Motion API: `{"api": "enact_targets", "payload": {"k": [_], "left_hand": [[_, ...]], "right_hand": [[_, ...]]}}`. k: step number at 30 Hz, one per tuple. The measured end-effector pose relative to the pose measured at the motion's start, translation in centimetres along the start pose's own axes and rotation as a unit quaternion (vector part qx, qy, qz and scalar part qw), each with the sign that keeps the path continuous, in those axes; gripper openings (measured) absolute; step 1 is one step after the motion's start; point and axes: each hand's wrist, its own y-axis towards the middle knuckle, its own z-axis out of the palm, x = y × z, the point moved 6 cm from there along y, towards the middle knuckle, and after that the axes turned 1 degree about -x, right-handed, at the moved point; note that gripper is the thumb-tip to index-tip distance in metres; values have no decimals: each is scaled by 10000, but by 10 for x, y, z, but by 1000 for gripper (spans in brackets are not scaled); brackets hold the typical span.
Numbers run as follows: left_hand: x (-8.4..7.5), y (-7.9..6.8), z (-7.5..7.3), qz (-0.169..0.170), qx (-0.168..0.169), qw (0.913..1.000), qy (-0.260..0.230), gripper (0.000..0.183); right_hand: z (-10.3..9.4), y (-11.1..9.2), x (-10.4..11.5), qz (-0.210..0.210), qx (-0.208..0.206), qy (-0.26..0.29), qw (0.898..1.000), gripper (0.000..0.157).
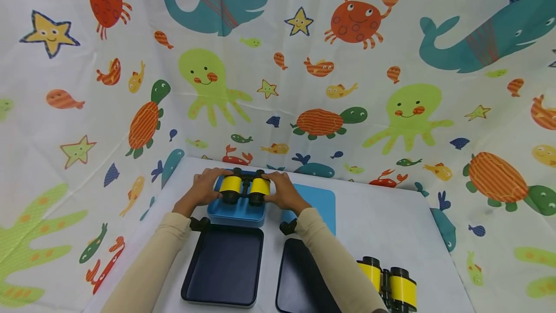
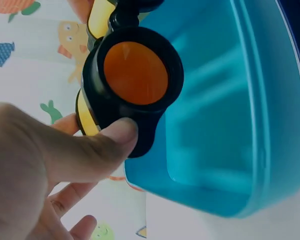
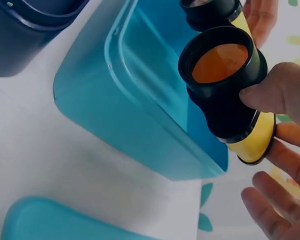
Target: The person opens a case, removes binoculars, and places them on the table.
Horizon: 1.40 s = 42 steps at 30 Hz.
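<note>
Yellow-and-black binoculars (image 1: 245, 187) are held by both hands over a light blue box (image 1: 243, 219). My left hand (image 1: 202, 190) grips the left barrel, its thumb (image 2: 121, 131) pressed on the black eyepiece end. The other barrel is gripped by my right hand (image 1: 284, 192), with the thumb (image 3: 260, 96) on the black part beside the eyepiece. Orange lenses show inside both eyepieces in the wrist views. Below the binoculars, the inside of the box (image 2: 210, 115) is visible.
A dark blue tray-like box (image 1: 223, 264) stands nearer me, with a dark lid (image 1: 299, 274) to its right, partly behind my right sleeve. A flat light blue lid (image 1: 319, 202) lies right of the light blue box. Another pair of yellow binoculars (image 1: 401, 289) sits at the front right.
</note>
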Motion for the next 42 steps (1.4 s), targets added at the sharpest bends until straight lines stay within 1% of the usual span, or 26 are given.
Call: {"api": "enact_targets", "payload": {"k": [5,9,14,18,24,27,33,37,42], "left_hand": [[-13,0,-2,194,17,9995,-228,69],[-22,0,-1,353,67,9989,-294,69],[-35,-1,-1,608,136,9973,-384,70],[-45,-1,1,704,249,9957,-542,70],[-58,4,11,917,364,9929,-668,70],[-68,6,14,984,397,9919,-700,70],[-88,10,24,999,367,9924,-625,70],[-100,15,31,1030,420,9913,-699,71],[-117,20,40,1088,439,9899,-800,71]], "right_hand": [[-9,-9,-7,-69,-5,524,9986,67],[-17,-18,-13,-124,-86,854,9962,67],[-26,-27,-19,-19,-126,879,9960,66],[-34,-35,-23,76,-145,1011,9947,67],[-47,-49,-33,96,-228,1192,9926,67],[-51,-55,-41,129,-261,1259,9916,67],[-61,-69,-55,213,-370,1351,9899,68],[-69,-80,-65,252,-457,1346,9895,67],[-79,-93,-78,194,-590,1390,9883,67]]}}
